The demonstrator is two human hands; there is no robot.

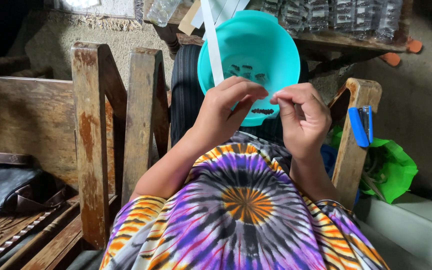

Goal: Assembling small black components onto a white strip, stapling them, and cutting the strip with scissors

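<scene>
A turquoise plastic bowl (256, 45) rests on my lap, holding several small dark pieces. My left hand (226, 112) and my right hand (301, 117) meet in front of the bowl's near rim, fingertips pinched together on something small and clear that I cannot make out. A long white strip (212, 40) rises from my left hand's fingers across the bowl toward the top of the view. A row of small dark beads (262, 111) shows just below the fingertips.
Worn wooden chair arms (91, 140) stand to my left, another arm (356, 150) to my right with a blue stapler (361, 125) on it. A green bag (391, 167) lies at right. A black bag (6, 185) sits at left. Packets (336, 15) line a table ahead.
</scene>
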